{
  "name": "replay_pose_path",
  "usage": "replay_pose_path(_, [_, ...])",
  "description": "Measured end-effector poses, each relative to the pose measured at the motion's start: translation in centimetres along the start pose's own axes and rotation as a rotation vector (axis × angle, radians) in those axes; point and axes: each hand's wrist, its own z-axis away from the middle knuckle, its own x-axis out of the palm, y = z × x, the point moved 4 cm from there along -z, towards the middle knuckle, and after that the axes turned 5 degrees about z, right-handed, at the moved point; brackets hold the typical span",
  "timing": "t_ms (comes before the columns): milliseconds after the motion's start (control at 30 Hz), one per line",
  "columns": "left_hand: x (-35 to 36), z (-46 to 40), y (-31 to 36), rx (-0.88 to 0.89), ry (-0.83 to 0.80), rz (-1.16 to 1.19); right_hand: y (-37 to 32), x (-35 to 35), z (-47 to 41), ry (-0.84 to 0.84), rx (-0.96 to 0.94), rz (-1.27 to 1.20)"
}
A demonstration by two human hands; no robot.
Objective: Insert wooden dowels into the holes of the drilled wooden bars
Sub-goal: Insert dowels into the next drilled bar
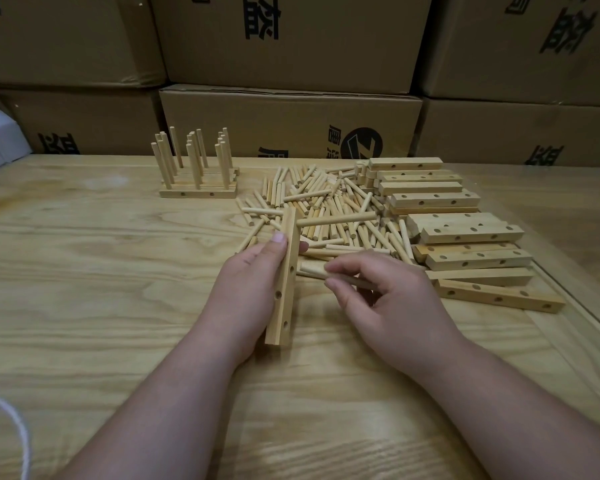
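Your left hand point(253, 289) grips a drilled bar point(284, 282) on its edge at mid-tabletop, holes facing right; it looks light and rigid, so hold it along its length to steady it. Your right hand point(388, 299) pinches one dowel point(312, 270) just beside it: thin, smooth and likely to roll, so take it near the middle.

The table's near and left stretches point(84, 271) are left open for passage. The far middle is blocked by loose dowels point(326, 209), the right edge by stacked drilled bars point(465, 233), the far left-centre by finished bars with upright dowels point(198, 168)
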Motion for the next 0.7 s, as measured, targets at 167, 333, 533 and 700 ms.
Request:
replay_pose_path(167, [0.22, 0.17, 0.16, 0.017, -0.008, 0.001, -0.48, 0.22, -0.15, -0.018, -0.063, 0.015])
replay_pose_path(333, [0.23, 0.34, 0.32, 0.006, -0.002, -0.006, -0.25, 0.24, -0.2, -0.041, -0.03, 0.035])
replay_pose_path(533, [0.15, 0.39, 0.24, -0.012, 0.001, 0.002, -0.11, 0.07, -0.2, -0.008, -0.056, 0.047])
replay_pose_path(700, [0.27, 0.25, 0.1, 0.009, -0.017, 0.018, -0.49, 0.16, -0.2, -0.011, -0.075, 0.067])
